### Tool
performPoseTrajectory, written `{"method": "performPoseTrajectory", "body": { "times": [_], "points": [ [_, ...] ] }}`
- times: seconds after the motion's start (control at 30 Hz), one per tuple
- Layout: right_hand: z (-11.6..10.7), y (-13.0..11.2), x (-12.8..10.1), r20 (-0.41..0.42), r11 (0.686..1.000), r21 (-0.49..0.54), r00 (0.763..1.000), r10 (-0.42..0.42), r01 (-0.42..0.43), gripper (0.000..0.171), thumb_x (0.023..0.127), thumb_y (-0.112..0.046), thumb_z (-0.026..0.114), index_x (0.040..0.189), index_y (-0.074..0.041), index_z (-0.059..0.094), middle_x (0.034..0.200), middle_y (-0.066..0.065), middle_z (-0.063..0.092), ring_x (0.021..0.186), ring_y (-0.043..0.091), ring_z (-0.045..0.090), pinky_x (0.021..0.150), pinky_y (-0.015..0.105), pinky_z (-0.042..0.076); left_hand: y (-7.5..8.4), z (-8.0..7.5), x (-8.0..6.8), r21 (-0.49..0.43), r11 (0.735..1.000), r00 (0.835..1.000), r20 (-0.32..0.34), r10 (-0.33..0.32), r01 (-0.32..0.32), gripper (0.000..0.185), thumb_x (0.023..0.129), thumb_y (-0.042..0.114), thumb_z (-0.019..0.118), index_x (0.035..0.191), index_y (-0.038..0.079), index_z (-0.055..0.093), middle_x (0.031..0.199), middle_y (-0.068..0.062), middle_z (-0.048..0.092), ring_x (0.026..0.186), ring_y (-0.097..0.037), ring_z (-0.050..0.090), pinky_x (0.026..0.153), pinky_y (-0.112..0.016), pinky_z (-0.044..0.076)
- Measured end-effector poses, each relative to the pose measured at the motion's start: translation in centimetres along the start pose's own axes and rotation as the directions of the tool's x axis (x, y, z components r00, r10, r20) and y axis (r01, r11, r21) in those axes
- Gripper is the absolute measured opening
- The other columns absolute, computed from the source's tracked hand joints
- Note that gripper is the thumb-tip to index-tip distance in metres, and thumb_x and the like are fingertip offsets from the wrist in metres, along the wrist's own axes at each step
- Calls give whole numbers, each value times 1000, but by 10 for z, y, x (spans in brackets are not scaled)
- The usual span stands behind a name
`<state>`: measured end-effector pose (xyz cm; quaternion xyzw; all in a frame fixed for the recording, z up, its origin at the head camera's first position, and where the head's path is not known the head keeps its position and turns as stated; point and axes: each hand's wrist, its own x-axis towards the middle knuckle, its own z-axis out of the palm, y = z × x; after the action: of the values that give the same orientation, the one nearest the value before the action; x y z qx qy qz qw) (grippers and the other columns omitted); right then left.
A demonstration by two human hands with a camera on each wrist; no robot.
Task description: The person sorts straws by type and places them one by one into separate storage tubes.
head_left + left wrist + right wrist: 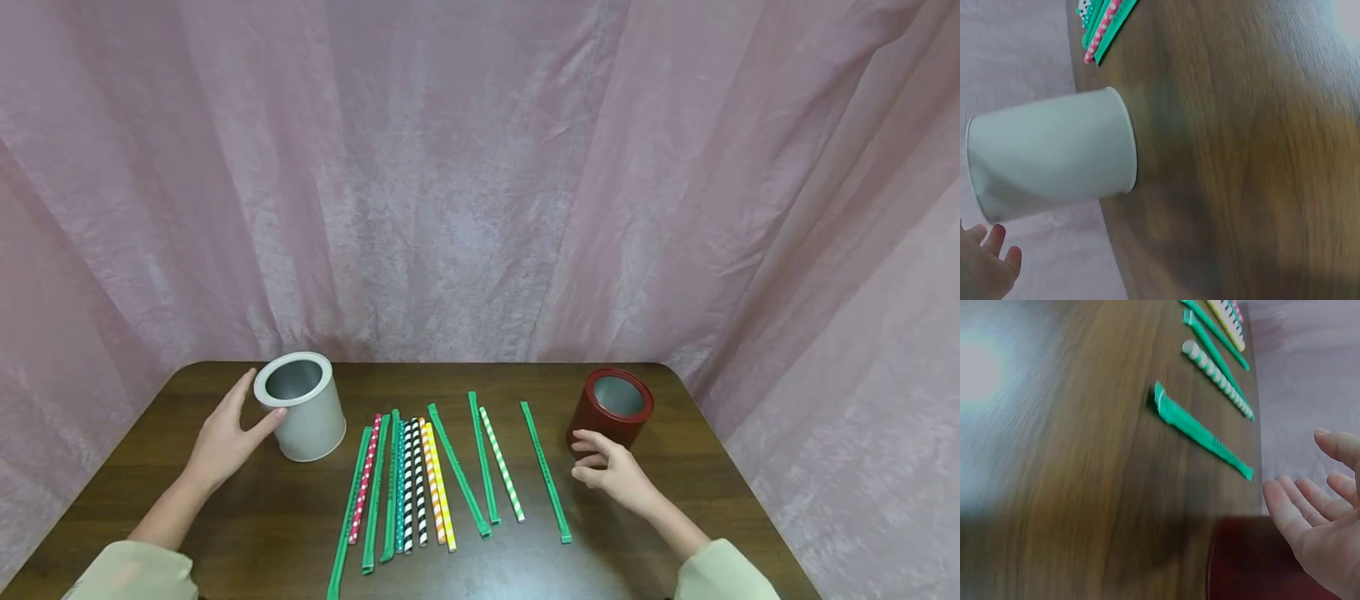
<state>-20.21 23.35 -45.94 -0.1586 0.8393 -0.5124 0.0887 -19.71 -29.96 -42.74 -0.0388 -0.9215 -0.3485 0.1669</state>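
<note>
Pink curtain (480,167) hangs in folds behind and to both sides of a dark wooden desk (247,517) with rounded far corners. A person in pale green sleeves (135,571) reaches over it from the near edge with both arms.

Toward the far left corner stands a white can (303,408), upright and open at the top, its metal inside showing. The left hand (225,437) sits beside it with fingers relaxed and spread, the thumb tip touching the can's rim and wall; the fingers do not close round it. Toward the far right corner a dark red can (611,408) of the same kind stands upright. The right hand (611,471) hovers at its near side, palm open and fingers loosely bent, holding nothing; whether it touches the can cannot be told.

Between the cans lies a row of drinking straws (420,483), running from the far edge toward the near one: green-wrapped ones, striped ones in pink, black, orange and teal, most of them bunched left of centre. A green-and-white striped straw (501,463) and a single wrapped green straw (545,471) lie apart, nearer the red can.

Both cans look thin-walled, stiff and light, with smooth sides that could slip; a hand wrapped round the middle of the wall would likely hold best. Straws look very light and easily crushed, best pinched near mid-length.
</note>
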Motion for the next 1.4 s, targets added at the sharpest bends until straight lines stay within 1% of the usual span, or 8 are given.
{"method": "performPoseTrajectory", "body": {
  "times": [0.1, 0.2, 0.43, 0.67, 0.8, 1.03, 1.2, 1.4],
  "points": [
    [11, 0, 12, 16, 992, 121, 999, 43, -44, 57, 81, -9, 61, 130, 2, 34, 123, 32, 42, 96, 31, 56, 68, 36, 52, 1, 7, 2, -36, 999, 1000, -21, -11, 10, 81, 83, 35, 59, 142, 5, 11, 142, -27, 20, 126, -47, 21, 91, -66, 21],
    [20, 0, 24, 15, 980, 182, 997, 82, -83, 57, 81, -8, 60, 130, 3, 33, 124, 32, 42, 93, 25, 57, 70, 41, 52, 1, 10, 4, -49, 999, 999, -45, -26, 24, 81, 82, 34, 59, 141, 5, 13, 141, -27, 22, 126, -47, 22, 92, -66, 20],
    [38, 5, 51, -30, 965, 214, 986, 164, -154, 53, 81, -3, 58, 129, 5, 36, 122, 30, 45, 90, 23, 58, 71, 43, 52, -5, 14, 11, -62, 994, 995, -39, -90, 88, 78, 84, 39, 55, 141, 3, 15, 143, -25, 19, 128, -46, 19, 95, -64, 18],
    [53, 14, 75, -166, 986, 66, 972, 164, -155, 43, 78, -3, 62, 119, 3, 49, 108, 26, 56, 78, 19, 60, 60, 35, 52, -8, 19, 14, -19, 994, 991, -78, -105, 104, 73, 86, 40, 52, 139, 1, 21, 141, -25, 23, 126, -47, 23, 95, -63, 19],
    [59, 18, 83, -245, 984, -51, 958, 151, -168, 40, 75, -3, 65, 113, 3, 53, 102, 23, 59, 72, 20, 60, 57, 31, 50, -9, 21, 14, 3, 995, 990, -92, -102, 103, 72, 85, 40, 53, 139, 1, 23, 141, -24, 24, 125, -47, 25, 95, -62, 20],
    [64, 27, 91, -309, 950, -247, 944, 112, -193, 37, 72, -6, 68, 106, 2, 57, 92, 18, 62, 84, 27, 58, 68, 37, 48, -10, 22, 13, -9, 993, 989, -90, -120, 120, 72, 85, 41, 53, 139, 2, 23, 144, -20, 23, 128, -43, 23, 97, -61, 20],
    [68, 30, 95, -304, 924, -318, 946, 111, -211, 34, 70, -7, 70, 102, 0, 59, 86, 14, 63, 81, 24, 58, 66, 36, 47, -9, 23, 12, -31, 991, 988, -82, -131, 129, 72, 86, 41, 52, 138, 2, 23, 145, -18, 20, 129, -42, 21, 98, -61, 19],
    [70, 30, 97, -287, 876, -426, 952, 105, -225, 28, 70, -9, 70, 96, -1, 64, 79, 9, 64, 74, 20, 59, 62, 34, 47, -9, 24, 11, -36, 989, 987, -77, -143, 141, 73, 87, 41, 51, 139, 2, 20, 146, -17, 17, 130, -42, 19, 99, -61, 18]
  ]
}}
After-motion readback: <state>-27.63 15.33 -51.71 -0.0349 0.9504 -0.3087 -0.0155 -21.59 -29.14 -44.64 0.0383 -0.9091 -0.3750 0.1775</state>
